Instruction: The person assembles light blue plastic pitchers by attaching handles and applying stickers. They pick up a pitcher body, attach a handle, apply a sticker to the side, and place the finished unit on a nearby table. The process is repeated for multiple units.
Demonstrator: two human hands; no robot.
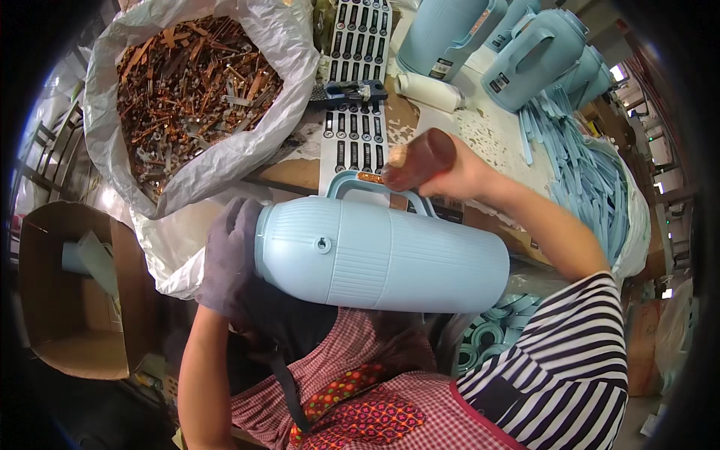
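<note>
- From my remote seat I have the head view only; the flask lies on its side just below centre, its narrow end toward 9 o'clock and its base toward 3.
- I see the left hand, in a grey glove, wrapped around that narrow end.
- The right hand, bare, at 2 o'clock, is clamped on a brown piece whose lower end overlaps the handle; whether they touch, I cannot tell.
- As far along as I can judge: the handle is on, and an orange strip sits on its grip. A small round hole on the shoulder has nothing fitted that I can make out.
- The standing flasks at 1 o'clock wear dark labels; I find none on this one's visible side, so I reckon labelling is left, unless it is hidden.
- The flask looks pale blue and clean, finely ribbed in bands from the shoulder to its middle, smoother toward the base; I spot no dent.
- Around it, I have a sticker sheet at 12 and a sack of coppery bits at 10.
</note>
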